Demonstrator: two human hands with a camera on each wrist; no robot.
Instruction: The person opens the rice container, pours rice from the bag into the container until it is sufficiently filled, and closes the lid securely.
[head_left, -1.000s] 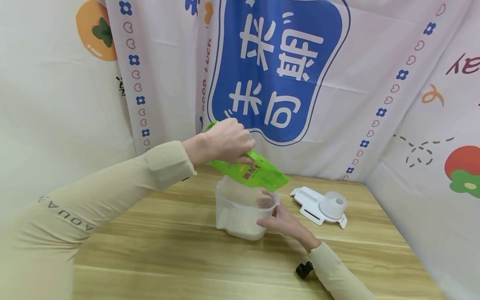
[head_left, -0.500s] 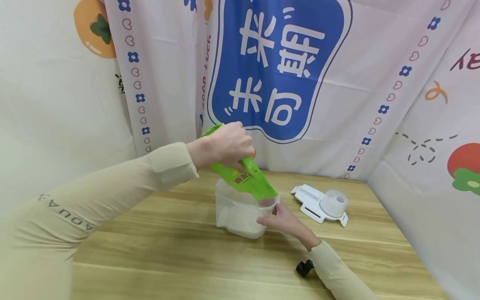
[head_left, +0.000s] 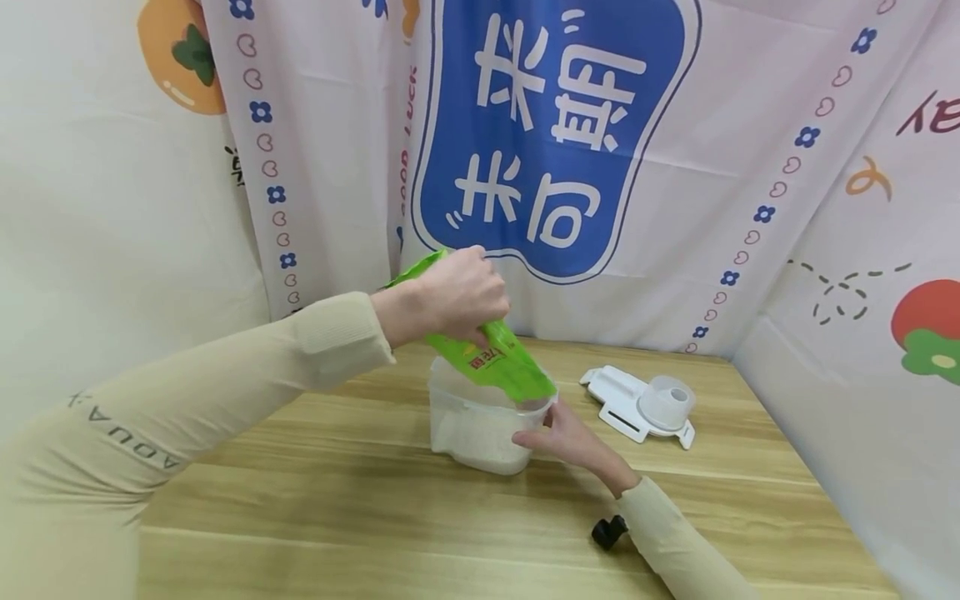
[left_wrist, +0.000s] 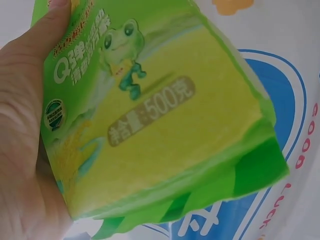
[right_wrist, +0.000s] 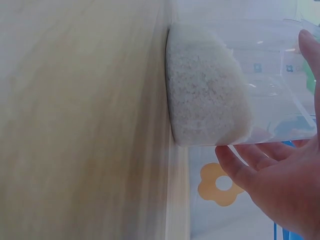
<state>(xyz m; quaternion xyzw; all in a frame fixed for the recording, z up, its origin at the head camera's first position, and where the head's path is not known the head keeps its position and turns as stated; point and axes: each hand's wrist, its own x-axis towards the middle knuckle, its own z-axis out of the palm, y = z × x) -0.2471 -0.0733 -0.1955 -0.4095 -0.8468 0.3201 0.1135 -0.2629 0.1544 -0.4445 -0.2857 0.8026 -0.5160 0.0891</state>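
Observation:
In the head view, my left hand (head_left: 461, 296) grips a green rice bag (head_left: 513, 367) from above. The bag tilts down to the right, its lower end at the mouth of a clear plastic container (head_left: 441, 408). My right hand (head_left: 570, 437) holds the container's right side near the rim, thumb in front. White rice (right_wrist: 207, 90) fills the container's lower part in the right wrist view, where the fingers (right_wrist: 237, 167) lie along its wall. The left wrist view shows the bag's yellow-green face (left_wrist: 165, 120) with a frog picture and a 500 label. The container stands on the table.
A white lid (head_left: 618, 404) with a clear cup (head_left: 666, 402) on it lies right of the container. A small black object (head_left: 609, 532) is by the right sleeve. The wooden table (head_left: 360, 517) meets printed cloth walls (head_left: 750, 125) at back and sides.
The rice bag has tipped more steeply, and its lower end has dropped down and left to the container's mouth. My right hand keeps its hold on the container.

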